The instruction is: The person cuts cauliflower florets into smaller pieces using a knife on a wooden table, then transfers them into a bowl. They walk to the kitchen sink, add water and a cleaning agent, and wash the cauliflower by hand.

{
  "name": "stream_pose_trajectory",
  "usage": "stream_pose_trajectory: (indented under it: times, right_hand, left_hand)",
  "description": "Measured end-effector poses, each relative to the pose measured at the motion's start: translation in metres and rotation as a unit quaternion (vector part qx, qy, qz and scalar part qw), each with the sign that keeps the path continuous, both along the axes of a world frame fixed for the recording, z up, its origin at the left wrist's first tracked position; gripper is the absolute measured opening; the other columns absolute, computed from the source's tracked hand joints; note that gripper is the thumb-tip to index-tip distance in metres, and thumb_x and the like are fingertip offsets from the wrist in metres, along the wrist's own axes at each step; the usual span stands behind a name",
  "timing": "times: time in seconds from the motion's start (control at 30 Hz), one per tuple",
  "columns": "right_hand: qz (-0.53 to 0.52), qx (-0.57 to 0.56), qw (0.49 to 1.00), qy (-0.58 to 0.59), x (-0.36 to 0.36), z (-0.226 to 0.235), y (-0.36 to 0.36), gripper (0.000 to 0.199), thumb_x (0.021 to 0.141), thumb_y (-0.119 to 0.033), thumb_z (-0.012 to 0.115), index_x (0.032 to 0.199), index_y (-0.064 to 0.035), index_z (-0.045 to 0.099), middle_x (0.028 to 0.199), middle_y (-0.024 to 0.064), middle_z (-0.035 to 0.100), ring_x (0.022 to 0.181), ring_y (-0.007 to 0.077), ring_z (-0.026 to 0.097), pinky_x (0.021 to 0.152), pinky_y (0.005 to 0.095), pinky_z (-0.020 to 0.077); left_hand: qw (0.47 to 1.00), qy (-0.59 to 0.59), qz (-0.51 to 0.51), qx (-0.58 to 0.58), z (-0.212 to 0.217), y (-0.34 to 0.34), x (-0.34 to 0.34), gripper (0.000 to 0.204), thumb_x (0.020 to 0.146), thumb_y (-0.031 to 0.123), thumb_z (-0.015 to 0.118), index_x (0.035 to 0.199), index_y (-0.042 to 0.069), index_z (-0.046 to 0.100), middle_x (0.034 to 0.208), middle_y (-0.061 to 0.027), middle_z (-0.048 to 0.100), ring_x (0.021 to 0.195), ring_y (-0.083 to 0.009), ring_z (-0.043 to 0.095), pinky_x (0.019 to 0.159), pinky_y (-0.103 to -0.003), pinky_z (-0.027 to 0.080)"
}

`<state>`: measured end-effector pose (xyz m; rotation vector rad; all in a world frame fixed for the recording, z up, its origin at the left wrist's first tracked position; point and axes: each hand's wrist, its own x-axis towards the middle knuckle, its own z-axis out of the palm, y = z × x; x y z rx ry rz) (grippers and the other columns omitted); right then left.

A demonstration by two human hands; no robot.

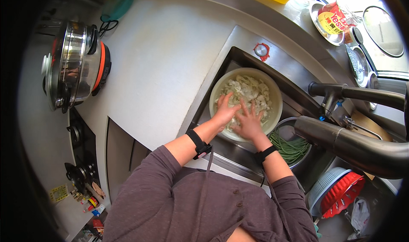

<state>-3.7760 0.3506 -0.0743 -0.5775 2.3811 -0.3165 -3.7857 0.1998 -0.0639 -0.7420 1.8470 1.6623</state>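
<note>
A cream-coloured round basin [216, 95] stands in the steel sink [233, 60]. Pale white and light green vegetable pieces [252, 90], which look like cauliflower florets, fill much of it. Both my hands reach into the basin from its near side. My left hand [226, 113] is over the near left part, fingers apart and touching the pieces. Close beside it, my right hand [249, 123] spreads its fingers on the pieces. Neither hand shows a grip on anything, though some fingertips are partly hidden among the vegetables.
Right of the basin, a metal bowl holds long green beans [291, 147]. A thick steel faucet [353, 144] juts in from the right. Blue and red colanders [330, 186] sit at lower right. On the left counter stands an electric pot with a glass lid [79, 65].
</note>
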Motion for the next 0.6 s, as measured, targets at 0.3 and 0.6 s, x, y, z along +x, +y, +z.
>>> stream_pose_trajectory:
  times: [0.3, 0.6]
  right_hand:
    - [-0.033, -0.007, 0.999, -0.003, -0.010, -0.013, -0.001, 0.063, 0.079, -0.050, 0.065, 0.137, -0.0302, 0.049, 0.152, 0.0064, 0.030, 0.142, 0.0434, 0.015, 0.101, 0.0752, 0.0206]
    - [-0.118, -0.091, 0.981, 0.128, -0.013, -0.040, 0.007, 0.038, 0.072, -0.009, 0.065, 0.109, -0.0146, 0.065, 0.131, 0.0097, 0.054, 0.119, 0.0439, 0.047, 0.101, 0.0528, 0.0389]
  left_hand:
    - [1.000, 0.004, 0.022, 0.023, 0.003, -0.004, -0.001, 0.073, 0.084, 0.026, 0.065, 0.147, 0.010, 0.032, 0.156, -0.0212, 0.010, 0.146, -0.0317, 0.007, 0.115, -0.042, 0.018]
    - [1.000, -0.026, 0.012, -0.009, -0.005, -0.002, -0.002, 0.077, 0.084, 0.029, 0.066, 0.148, 0.009, 0.029, 0.157, -0.0202, 0.006, 0.146, -0.0314, 0.007, 0.115, -0.041, 0.019]
